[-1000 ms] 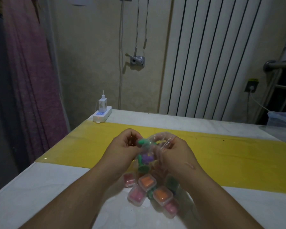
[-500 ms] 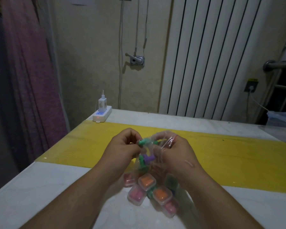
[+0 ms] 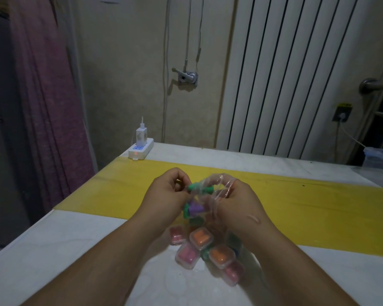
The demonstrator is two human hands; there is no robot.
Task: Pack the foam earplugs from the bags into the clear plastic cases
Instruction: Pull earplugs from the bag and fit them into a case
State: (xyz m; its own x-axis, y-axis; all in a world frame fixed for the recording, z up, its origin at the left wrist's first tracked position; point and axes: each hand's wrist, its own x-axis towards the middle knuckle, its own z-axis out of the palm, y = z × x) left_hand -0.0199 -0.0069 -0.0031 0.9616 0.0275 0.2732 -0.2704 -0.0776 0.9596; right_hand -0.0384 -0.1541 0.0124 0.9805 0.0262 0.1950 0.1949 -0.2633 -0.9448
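Both hands pinch the bag (image 3: 210,191) above the cases (image 3: 205,248): left hand (image 3: 167,195) at its left edge, right hand (image 3: 234,199) gripping its bunched film. Green and purple earplugs (image 3: 195,209) sit inside. A hard tug could split the film, scattering earplugs among the cases.

Thin, crinkled clear plastic bag (image 3: 217,188) glints; small square clear plastic cases (image 3: 201,237) look glossy, hard. Glossy white tabletop (image 3: 80,235); at twelve o'clock a smooth, faintly shiny yellow sheet (image 3: 307,204).
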